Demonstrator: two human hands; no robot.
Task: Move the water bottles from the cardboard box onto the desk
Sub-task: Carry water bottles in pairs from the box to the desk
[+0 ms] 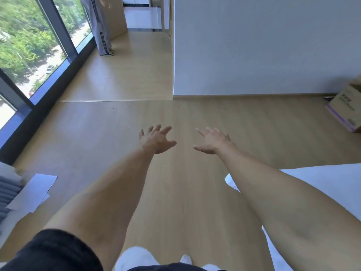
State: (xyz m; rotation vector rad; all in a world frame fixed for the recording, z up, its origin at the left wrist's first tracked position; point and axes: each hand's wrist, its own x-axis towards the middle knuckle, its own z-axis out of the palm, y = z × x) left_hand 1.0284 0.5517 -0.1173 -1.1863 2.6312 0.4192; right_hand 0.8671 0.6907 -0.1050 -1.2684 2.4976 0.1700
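Both arms are stretched forward over the wooden floor (175, 118). My left hand (155, 140) has its fingers spread apart and holds nothing; my right hand (213, 141) is likewise splayed and empty. The cardboard box (345, 106) sits on the floor at the far right, against the wall, well apart from either hand. Its interior is not visible, so no water bottles can be confirmed. No desk is identifiable with certainty. Assessment: the task stands at the approach stage, nothing lifted yet. Next move calls for turning right and closing on the box before any grasp.
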